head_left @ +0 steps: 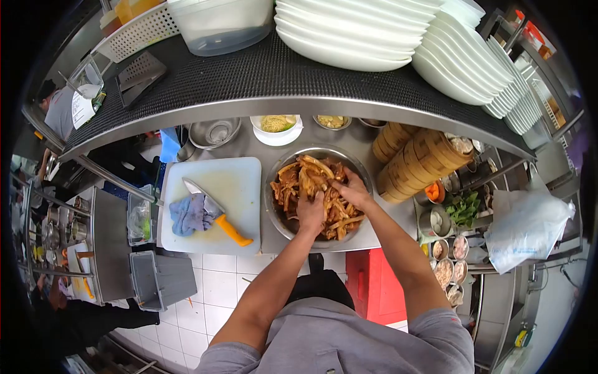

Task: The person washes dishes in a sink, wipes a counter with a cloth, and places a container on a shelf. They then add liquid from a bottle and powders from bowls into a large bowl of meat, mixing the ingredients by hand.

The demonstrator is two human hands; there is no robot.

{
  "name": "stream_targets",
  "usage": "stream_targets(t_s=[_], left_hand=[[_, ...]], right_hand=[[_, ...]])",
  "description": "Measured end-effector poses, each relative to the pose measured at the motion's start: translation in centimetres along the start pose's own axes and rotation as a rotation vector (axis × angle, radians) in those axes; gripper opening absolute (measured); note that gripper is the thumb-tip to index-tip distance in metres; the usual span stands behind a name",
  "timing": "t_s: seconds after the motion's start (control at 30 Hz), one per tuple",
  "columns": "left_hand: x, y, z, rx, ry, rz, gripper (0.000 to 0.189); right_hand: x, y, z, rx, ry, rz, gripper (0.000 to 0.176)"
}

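Observation:
A large steel bowl (271, 217) on the counter is heaped with brown, sauce-coated chicken feet (341, 215). Both of my hands are inside it. Near the middle of the heap, my left hand (311, 213) has its thumb up and its fingers closed around some chicken feet, the fingertips partly hidden. My right hand (352, 191) reaches in from the right side and grips pieces at the upper right of the pile. Left of the bowl lies a white cutting board (240, 181) with an orange-handled knife (215, 210) resting against a bluish cloth (187, 215).
Stacked bamboo steamers (423, 165) stand close to the bowl's right. Behind it are a white bowl of noodles (277, 123) and an empty steel bowl (213, 132). A shelf (280, 107) with stacked white plates (355, 43) overhangs the back. A grey bin (163, 280) sits on the floor.

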State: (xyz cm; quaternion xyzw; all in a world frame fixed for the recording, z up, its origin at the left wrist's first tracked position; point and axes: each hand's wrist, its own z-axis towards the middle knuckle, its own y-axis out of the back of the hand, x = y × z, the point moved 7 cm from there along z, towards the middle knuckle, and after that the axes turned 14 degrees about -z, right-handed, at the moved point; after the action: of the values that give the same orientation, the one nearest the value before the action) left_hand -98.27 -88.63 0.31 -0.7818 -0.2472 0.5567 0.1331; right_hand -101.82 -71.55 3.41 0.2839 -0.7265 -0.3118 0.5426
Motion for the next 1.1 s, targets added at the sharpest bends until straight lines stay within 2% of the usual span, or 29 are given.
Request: stream_targets(t_s=[0.07,0.17,0.23,0.27,0.3,0.37,0.4,0.5,0.6,0.63,0.7,0.73,0.77,0.83,0.87,0.9,0.97,1.03,1.07,1.1], left_hand=[[-1.5,-0.2,0.6,0.013,-0.078,0.155,0.037],[-6.0,-2.1,-0.5,0.103,-0.09,0.272,0.037],[-8.7,-3.9,-0.9,0.162,-0.176,0.373,0.038],[-9.7,-4.8,-0.6,0.217,-0.218,0.384,0.038],[-10.5,-5.4,-0.3,0.271,-0.256,0.396,0.038],[-11.7,-6.6,0.9,0.337,-0.17,0.38,0.039],[-12.3,-7.0,1.5,0.334,-0.16,0.497,0.038],[-12.0,-6.5,3.1,0.346,-0.08,0.604,0.042],[-7.9,-4.9,6.8,0.483,0.041,0.596,0.048],[-8.0,-4.7,6.9,0.486,-0.029,0.663,0.047],[-8.0,-4.4,6.7,0.487,-0.16,0.795,0.047],[-8.8,-4.7,6.0,0.539,-0.193,0.935,0.048],[-8.8,-4.4,6.7,0.499,-0.212,1.091,0.05],[-8.9,-4.0,7.5,0.41,-0.237,1.399,0.056],[-9.2,-3.6,7.2,0.408,-0.19,1.355,0.065],[-9.2,-3.7,7.4,0.434,-0.204,1.362,0.065],[-9.2,-4.1,8.3,0.491,-0.244,1.375,0.066],[-8.2,-4.1,8.9,0.507,-0.064,1.379,0.073],[-7.6,-4.0,9.0,0.511,0.027,1.375,0.078],[-6.9,-3.6,9.1,0.512,0.124,1.371,0.083]], right_hand=[[0.0,0.7,0.1,-0.043,-0.021,0.116,0.075],[-0.4,0.8,-0.1,-0.133,-0.029,0.284,0.07],[0.8,2.7,-1.0,-0.217,-0.071,0.3,0.067],[2.6,3.7,-1.8,-0.182,-0.038,0.503,0.058],[4.1,4.5,-2.8,-0.157,-0.099,0.704,0.05],[6.1,6.4,-3.7,-0.208,-0.121,0.636,0.048],[6.4,6.8,-3.9,-0.231,-0.138,0.619,0.047],[5.0,5.8,-3.0,-0.241,-0.217,0.593,0.048],[3.3,3.5,-2.7,-0.184,-0.303,0.486,0.052],[0.9,1.9,-1.2,-0.202,-0.264,0.367,0.061],[0.4,0.6,-2.3,-0.127,-0.305,0.391,0.07],[0.2,0.2,-2.8,-0.104,-0.3,0.36,0.074],[-0.3,0.3,-3.3,-0.105,-0.243,0.246,0.077],[-1.3,0.4,-4.5,-0.1,-0.16,0.05,0.074],[-1.8,0.6,-5.2,-0.102,-0.132,-0.028,0.069],[-1.6,1.2,-5.9,-0.107,-0.101,-0.106,0.063],[0.6,2.5,-8.8,0.065,-0.163,-0.015,0.064],[0.2,2.4,-10.3,0.144,-0.241,0.022,0.064],[-3.0,0.0,-9.2,0.041,-0.165,0.163,0.067],[-3.2,-0.1,-9.0,0.038,-0.246,0.305,0.068]])
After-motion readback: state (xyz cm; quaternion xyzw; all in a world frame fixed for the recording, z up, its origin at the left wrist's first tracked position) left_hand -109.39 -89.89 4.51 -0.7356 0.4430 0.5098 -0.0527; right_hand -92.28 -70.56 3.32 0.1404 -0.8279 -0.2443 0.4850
